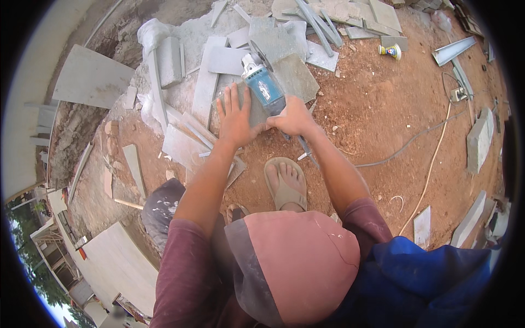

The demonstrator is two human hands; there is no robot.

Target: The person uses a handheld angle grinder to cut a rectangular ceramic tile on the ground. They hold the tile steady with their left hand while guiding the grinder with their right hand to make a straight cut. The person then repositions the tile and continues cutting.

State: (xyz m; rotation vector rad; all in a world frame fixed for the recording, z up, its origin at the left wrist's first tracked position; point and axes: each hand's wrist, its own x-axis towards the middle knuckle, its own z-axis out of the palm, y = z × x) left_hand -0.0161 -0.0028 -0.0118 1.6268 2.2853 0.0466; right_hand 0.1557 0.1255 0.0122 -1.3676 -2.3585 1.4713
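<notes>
My right hand [293, 116] is wrapped round the rear handle of a teal angle grinder [264, 87]. The grinder's metal head points away from me, with its thin disc [261, 55] tilted on edge over the stone pieces. Just left of the tool, my left hand [235, 117] lies flat with fingers stretched out on a grey stone slab [257, 110]; its thumb reaches toward my right hand. A larger greenish-grey slab [295, 79] lies to the right of the grinder. Under the disc I cannot make out whether it touches stone.
Broken slabs and strips [206, 82] are heaped around the grinder. A grey cable [391, 157] runs right over reddish soil toward a socket box [458, 94]. A pale cord [432, 169] crosses the ground. A small tub [390, 51] lies at the far right. My sandalled foot [286, 183] stands close by.
</notes>
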